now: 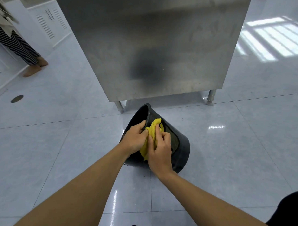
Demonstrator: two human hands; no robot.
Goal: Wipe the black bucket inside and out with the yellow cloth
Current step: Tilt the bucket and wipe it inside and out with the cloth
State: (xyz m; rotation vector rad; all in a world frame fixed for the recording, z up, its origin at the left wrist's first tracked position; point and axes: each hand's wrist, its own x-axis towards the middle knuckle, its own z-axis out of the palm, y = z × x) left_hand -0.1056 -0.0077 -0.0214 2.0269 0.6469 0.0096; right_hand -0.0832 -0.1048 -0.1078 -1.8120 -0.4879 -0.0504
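The black bucket (180,145) lies tipped on its side on the pale tiled floor (247,151), its open mouth turned toward the left and its base toward the right — just in front of the legs of a tall stainless steel cabinet (159,45). The left hand (134,138) grips the near part of the bucket's rim, fingers curled over the edge and closed on it. The right hand (159,150) presses the yellow cloth (154,129) against the outer wall beside the rim, its fingers bent and pinched on the bunched fabric. Part of the cloth drapes over the rim between the two hands. Far left, a person's striped trouser legs (14,43) stand by white louvred panels (49,23).
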